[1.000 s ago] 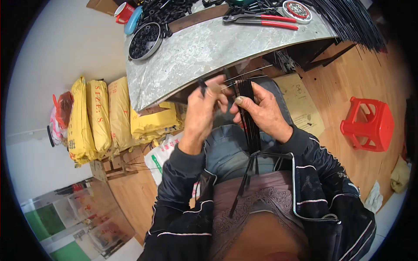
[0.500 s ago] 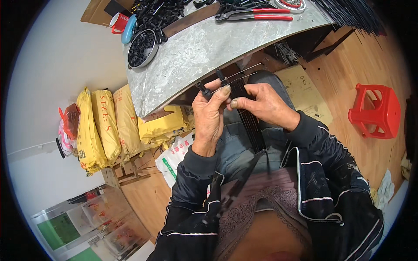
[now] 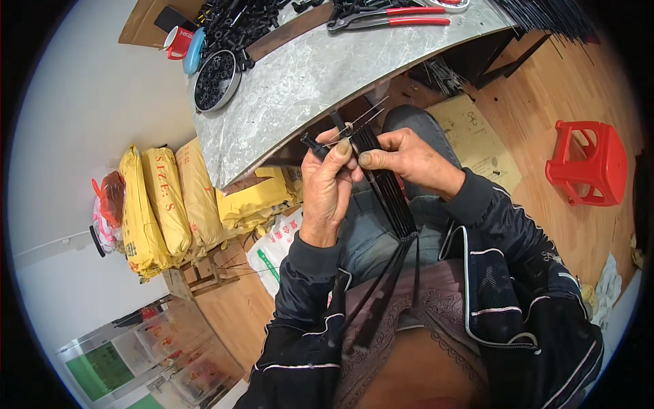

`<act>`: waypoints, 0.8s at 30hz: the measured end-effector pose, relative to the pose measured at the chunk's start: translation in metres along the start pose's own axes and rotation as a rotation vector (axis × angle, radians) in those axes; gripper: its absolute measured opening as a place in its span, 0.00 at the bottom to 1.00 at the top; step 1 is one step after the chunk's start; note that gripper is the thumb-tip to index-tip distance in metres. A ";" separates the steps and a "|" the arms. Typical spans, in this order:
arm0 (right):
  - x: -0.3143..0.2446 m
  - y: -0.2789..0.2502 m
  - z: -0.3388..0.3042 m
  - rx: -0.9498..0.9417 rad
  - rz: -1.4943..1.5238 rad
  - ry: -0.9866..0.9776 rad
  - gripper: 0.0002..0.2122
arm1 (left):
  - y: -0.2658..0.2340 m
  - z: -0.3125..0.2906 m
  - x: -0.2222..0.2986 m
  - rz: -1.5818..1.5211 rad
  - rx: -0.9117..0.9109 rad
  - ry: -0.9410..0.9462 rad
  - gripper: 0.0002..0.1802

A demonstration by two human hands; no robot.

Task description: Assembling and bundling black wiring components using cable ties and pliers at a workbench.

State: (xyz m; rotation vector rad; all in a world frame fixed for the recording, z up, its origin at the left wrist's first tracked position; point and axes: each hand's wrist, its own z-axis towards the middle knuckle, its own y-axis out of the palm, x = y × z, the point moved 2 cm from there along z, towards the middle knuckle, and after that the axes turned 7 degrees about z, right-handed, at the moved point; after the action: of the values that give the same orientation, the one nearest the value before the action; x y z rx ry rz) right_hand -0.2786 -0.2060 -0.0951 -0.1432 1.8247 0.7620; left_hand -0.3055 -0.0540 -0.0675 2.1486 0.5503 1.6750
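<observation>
In front of my lap, my left hand [image 3: 323, 194] is closed around the upper end of a black umbrella frame [image 3: 390, 198], thumb pressed near its hub. A short black plastic tube [image 3: 314, 146] sticks out beyond the left fingers, also in that hand. Thin metal wires [image 3: 373, 109] reach up and right from the hub. My right hand [image 3: 419, 165] pinches the frame's right side, its thumb close to the left thumb. The slim black ribs hang down in a bundle toward my lap, their loose ends spreading below. What lies between the fingertips is partly hidden.
The grey table [image 3: 289, 88] curves just beyond my hands. It carries a round tray [image 3: 235, 85] of small black parts, red-handled pliers [image 3: 409, 22] and black rods [image 3: 545, 17]. Yellow sacks [image 3: 167, 201] stand left; a red stool [image 3: 589, 163] stands right.
The view has shifted slightly. The wires and black tube sit a little lower left against my hands, and a small pale bit now shows at the hub above my left thumb.
</observation>
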 end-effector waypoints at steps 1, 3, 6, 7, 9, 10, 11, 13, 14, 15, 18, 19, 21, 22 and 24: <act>0.000 0.002 -0.001 -0.007 -0.014 -0.029 0.14 | 0.000 -0.001 0.000 0.000 0.003 0.000 0.12; -0.004 0.004 -0.004 0.018 -0.072 -0.039 0.14 | 0.001 0.001 -0.001 0.033 0.019 0.026 0.13; -0.008 0.002 -0.003 0.029 -0.130 -0.046 0.14 | 0.000 0.003 -0.004 0.020 0.018 0.030 0.13; -0.008 0.001 -0.003 0.012 -0.129 -0.041 0.14 | 0.001 0.003 -0.004 0.021 0.018 0.028 0.13; -0.009 -0.004 -0.003 -0.016 -0.094 0.004 0.13 | 0.003 0.003 -0.003 -0.006 0.003 0.041 0.14; -0.008 -0.005 -0.003 -0.044 -0.062 0.049 0.13 | 0.003 0.002 -0.003 -0.005 0.000 0.039 0.14; -0.008 -0.004 -0.004 -0.041 -0.061 0.047 0.13 | 0.003 0.002 -0.002 -0.010 -0.022 0.032 0.14; -0.006 0.000 -0.007 -0.045 0.132 0.012 0.15 | 0.005 0.002 -0.003 -0.015 -0.049 0.019 0.14; -0.006 -0.001 -0.008 -0.039 0.132 0.011 0.15 | 0.006 0.002 -0.003 -0.008 -0.050 0.020 0.14; -0.006 -0.002 -0.009 -0.019 0.060 0.033 0.15 | 0.008 0.002 -0.002 0.000 -0.050 0.024 0.13; -0.007 -0.002 -0.012 -0.024 0.040 0.058 0.15 | 0.005 0.003 -0.005 -0.053 -0.082 -0.010 0.13; -0.007 -0.002 -0.013 -0.054 0.093 0.062 0.14 | 0.006 0.003 -0.006 -0.054 -0.084 -0.011 0.13; -0.004 -0.005 -0.011 -0.078 0.161 0.093 0.14 | 0.008 0.001 -0.006 -0.061 -0.096 0.014 0.16; -0.004 -0.006 -0.011 -0.105 0.230 0.124 0.13 | 0.008 0.000 -0.006 -0.061 -0.099 0.014 0.16; -0.010 0.000 -0.015 -0.086 0.226 0.102 0.14 | 0.008 -0.001 -0.003 0.011 -0.081 0.029 0.17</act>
State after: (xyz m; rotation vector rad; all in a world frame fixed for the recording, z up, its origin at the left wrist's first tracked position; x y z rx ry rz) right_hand -0.2863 -0.2172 -0.0833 -0.0313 1.9261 1.0081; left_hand -0.3068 -0.0619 -0.0654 2.0765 0.4712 1.7068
